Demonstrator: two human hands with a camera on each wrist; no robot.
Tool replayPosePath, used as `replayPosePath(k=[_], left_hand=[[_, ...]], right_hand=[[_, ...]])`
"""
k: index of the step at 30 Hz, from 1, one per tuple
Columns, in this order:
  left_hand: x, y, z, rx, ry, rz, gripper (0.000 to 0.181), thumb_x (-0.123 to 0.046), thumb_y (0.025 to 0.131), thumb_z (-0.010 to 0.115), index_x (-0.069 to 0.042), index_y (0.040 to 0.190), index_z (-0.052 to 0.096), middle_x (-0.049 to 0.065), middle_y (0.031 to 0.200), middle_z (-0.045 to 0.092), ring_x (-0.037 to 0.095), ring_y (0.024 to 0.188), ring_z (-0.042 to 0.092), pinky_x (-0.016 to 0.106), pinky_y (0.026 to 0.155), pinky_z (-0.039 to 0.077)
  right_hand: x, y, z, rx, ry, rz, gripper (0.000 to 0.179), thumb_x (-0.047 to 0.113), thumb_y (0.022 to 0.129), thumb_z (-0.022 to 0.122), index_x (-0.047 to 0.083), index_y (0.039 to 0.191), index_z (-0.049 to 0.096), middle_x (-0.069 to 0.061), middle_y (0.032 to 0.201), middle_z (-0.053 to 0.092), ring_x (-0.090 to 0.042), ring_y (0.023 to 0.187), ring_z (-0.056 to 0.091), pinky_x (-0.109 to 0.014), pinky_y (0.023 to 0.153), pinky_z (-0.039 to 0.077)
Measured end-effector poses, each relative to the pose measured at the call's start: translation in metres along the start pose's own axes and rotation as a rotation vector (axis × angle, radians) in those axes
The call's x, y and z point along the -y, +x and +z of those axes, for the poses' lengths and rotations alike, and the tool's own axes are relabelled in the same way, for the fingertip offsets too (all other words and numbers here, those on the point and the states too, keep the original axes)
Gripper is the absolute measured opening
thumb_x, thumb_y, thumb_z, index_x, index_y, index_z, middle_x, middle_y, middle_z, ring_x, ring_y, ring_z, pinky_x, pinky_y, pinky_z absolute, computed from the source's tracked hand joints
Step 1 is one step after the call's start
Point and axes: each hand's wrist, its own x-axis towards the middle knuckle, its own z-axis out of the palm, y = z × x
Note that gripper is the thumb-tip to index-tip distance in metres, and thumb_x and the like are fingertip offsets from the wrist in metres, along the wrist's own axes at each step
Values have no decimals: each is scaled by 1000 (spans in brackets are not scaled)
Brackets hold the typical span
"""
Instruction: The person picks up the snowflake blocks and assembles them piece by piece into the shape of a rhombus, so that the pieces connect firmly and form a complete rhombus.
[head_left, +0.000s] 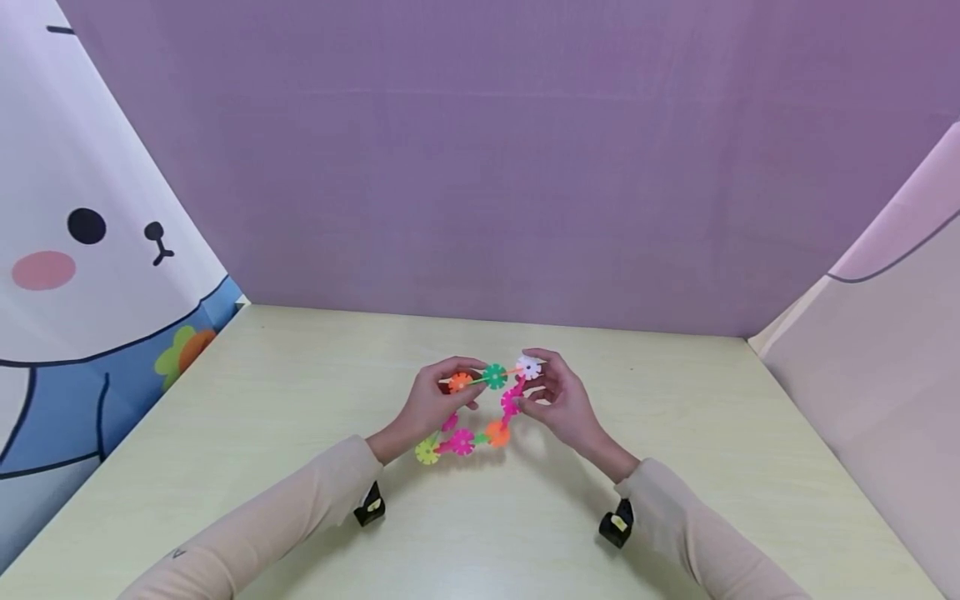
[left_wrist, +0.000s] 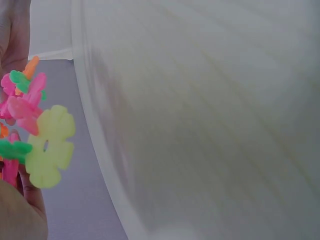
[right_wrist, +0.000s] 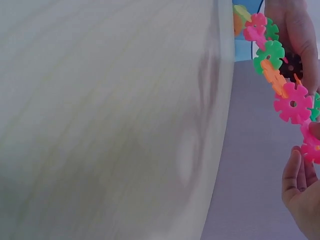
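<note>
A chain of flower-shaped plastic snowflake discs (head_left: 462, 442) hangs in a loop between both hands, above the table. My left hand (head_left: 429, 402) grips the loop's left side, at an orange disc (head_left: 460, 382). With thumb and fingers, my right hand (head_left: 564, 406) holds its right side, by a white disc (head_left: 528, 367) and a pink disc (head_left: 510, 402). Between the hands, a green disc (head_left: 494, 376) spans the top. A yellow disc (left_wrist: 50, 147) sits at the lower left corner. The fingers hide some links, so I cannot tell whether the ring is fully joined.
The pale wooden table (head_left: 510, 533) lies below the hands. A purple panel (head_left: 480, 167) rises behind it, with a cartoon-printed cloth (head_left: 112, 317) on the left and a light cloth (head_left: 885, 333) on the right. Black wrist cameras (head_left: 617, 523) hang under the sleeves.
</note>
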Motion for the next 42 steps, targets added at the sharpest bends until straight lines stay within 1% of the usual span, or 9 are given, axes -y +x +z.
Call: replayPosePath(k=[4,12,16,22,26,31,36,40,42], left_hand=[[12,3,0,-14,6,1,31,-12,85,64,-9,115,61,18,103,63,41,72,63,25,45,46],[17,3,2,-25,20,0,28,-20,84,66,-18,111,63,9,99,65,37,71,64,23,43,44],[17,3,2,-27,19,8,28,-18,84,66,-17,111,63,9,99,65,33,69,65,23,42,42],[17,4,2,-32,5,14,29,-18,84,66,-14,112,62,12,103,64,37,70,64,22,42,43],[16,4,2,-32,9,23,29,-19,84,66,-14,113,62,12,102,65,40,70,63,23,44,45],[16,2,1,-37,18,38,29,-18,84,65,-13,113,62,11,99,65,38,69,64,25,44,46],[16,3,2,-45,31,8,28,-19,84,66,-16,111,63,8,101,65,30,68,66,26,44,46],[16,3,2,-38,32,-11,29,-18,84,66,-14,113,62,11,101,65,34,69,65,35,50,51],[15,3,2,-34,28,-18,30,-16,84,65,-12,114,62,14,102,64,36,70,65,35,53,52]], right_hand=[[-2,0,0,-6,9,-10,64,-13,71,68,-1,129,41,-30,100,57,-21,86,60,-29,75,53],[-3,0,0,-26,27,3,63,-14,70,68,-1,127,44,-27,101,58,-23,87,58,-23,71,52],[-4,0,0,-30,9,2,62,-13,70,69,1,126,45,-26,101,58,-25,88,57,-23,70,52],[-2,0,1,-11,1,8,64,-10,73,68,8,129,43,-25,100,59,-28,90,59,-24,73,53],[1,-1,1,-3,5,20,65,-9,75,67,8,132,41,-26,100,59,-30,91,59,-24,74,52],[13,-2,3,-4,-18,24,65,-10,75,67,3,133,40,-30,101,59,-37,91,58,-27,76,52],[30,-4,5,-16,-49,40,61,-10,75,65,-2,131,42,-32,102,58,-40,90,58,-25,75,52],[33,-4,4,-18,-67,33,57,-11,76,65,-4,128,45,-33,100,60,-41,88,59,-25,74,53],[33,-4,3,-17,-70,24,56,-11,76,65,-4,128,46,-33,99,60,-40,87,60,-26,73,53]])
